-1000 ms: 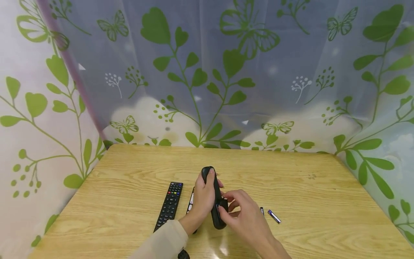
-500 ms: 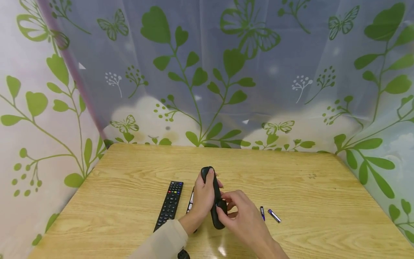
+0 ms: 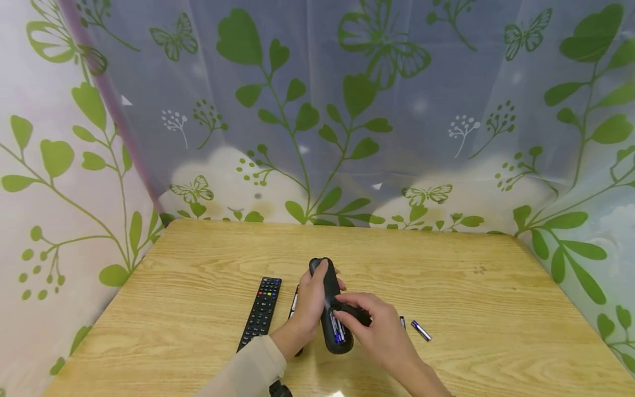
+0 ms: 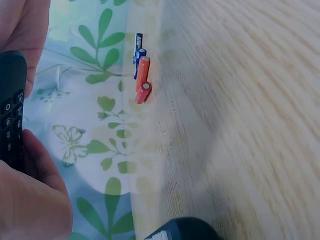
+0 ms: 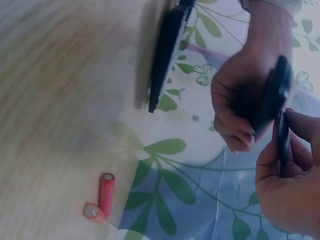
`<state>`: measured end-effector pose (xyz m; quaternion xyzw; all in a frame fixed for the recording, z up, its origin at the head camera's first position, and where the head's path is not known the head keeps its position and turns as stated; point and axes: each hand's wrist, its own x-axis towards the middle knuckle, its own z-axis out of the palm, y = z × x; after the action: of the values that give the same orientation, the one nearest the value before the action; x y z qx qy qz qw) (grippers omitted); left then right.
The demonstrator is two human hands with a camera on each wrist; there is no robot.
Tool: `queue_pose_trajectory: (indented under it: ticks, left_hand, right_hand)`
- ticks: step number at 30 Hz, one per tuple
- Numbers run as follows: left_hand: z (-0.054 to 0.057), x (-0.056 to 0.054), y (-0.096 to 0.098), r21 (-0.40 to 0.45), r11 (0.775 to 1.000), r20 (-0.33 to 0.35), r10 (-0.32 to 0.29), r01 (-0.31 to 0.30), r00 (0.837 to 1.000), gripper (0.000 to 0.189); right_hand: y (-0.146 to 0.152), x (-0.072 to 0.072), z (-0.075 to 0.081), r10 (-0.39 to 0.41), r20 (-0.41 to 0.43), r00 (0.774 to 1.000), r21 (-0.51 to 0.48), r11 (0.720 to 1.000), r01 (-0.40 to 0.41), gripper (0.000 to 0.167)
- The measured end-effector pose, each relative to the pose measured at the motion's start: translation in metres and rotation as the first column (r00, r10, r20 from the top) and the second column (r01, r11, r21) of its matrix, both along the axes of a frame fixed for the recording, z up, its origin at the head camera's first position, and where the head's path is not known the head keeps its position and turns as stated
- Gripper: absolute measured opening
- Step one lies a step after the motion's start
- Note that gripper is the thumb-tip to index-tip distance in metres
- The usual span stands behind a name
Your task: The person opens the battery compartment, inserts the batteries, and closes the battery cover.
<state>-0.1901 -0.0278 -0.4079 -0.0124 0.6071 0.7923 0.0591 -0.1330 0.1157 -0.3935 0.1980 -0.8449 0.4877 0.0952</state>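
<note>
My left hand (image 3: 306, 304) grips a black remote control (image 3: 331, 277) with its back turned up. At the remote's lower end the battery compartment stands uncovered, and blue-and-silver batteries (image 3: 338, 333) lie inside it. With thumb and fingers my right hand (image 3: 386, 330) pinches the black battery cover (image 3: 360, 313), just beside the compartment. The right wrist view shows the cover (image 5: 283, 145) as a thin dark piece close to the remote (image 5: 272, 102); whether they touch I cannot tell. Buttons on the remote's front (image 4: 11, 112) show in the left wrist view.
A long black remote (image 3: 262, 309) lies on the wooden table (image 3: 198, 259) to the left. Another remote (image 3: 294, 306) is partly hidden by my left hand. Loose blue batteries (image 3: 421, 331) lie right of my right hand; an orange battery (image 4: 143, 70) and a red one (image 4: 144, 93) lie near them.
The battery cover has come away from the remote's back, pulled by my right hand, so the batteries inside now show. The remote has turned slightly in my left hand.
</note>
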Motion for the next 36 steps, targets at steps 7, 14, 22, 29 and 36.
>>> queue_pose_trajectory:
  ticks: [7,14,22,29,36]
  left_hand:
    - [0.002,0.001,-0.003,0.001,0.999,-0.003,-0.033,0.033,0.999,0.047]
    - [0.004,0.004,-0.003,0.009,0.998,0.003,-0.054,0.054,0.999,0.050]
    - [0.002,0.004,-0.004,0.048,0.997,-0.014,-0.065,0.066,0.998,0.046]
    - [0.000,0.004,-0.002,0.065,0.996,-0.014,-0.066,0.067,0.998,0.045]
    - [-0.001,0.005,0.001,0.051,0.997,-0.029,-0.059,0.061,0.998,0.046]
  right_hand:
    - [0.006,0.000,0.014,0.046,0.195,0.980,-0.170,0.985,-0.012,0.018]
    - [0.008,0.000,0.017,0.207,0.275,0.939,-0.308,0.944,-0.117,0.034]
    - [0.007,0.000,0.012,0.208,0.255,0.944,-0.355,0.928,-0.109,0.025]
    - [0.001,0.004,0.005,0.200,0.270,0.942,-0.439,0.896,-0.064,0.030]
    - [-0.004,0.010,0.001,0.145,0.242,0.959,-0.412,0.911,-0.034,0.027]
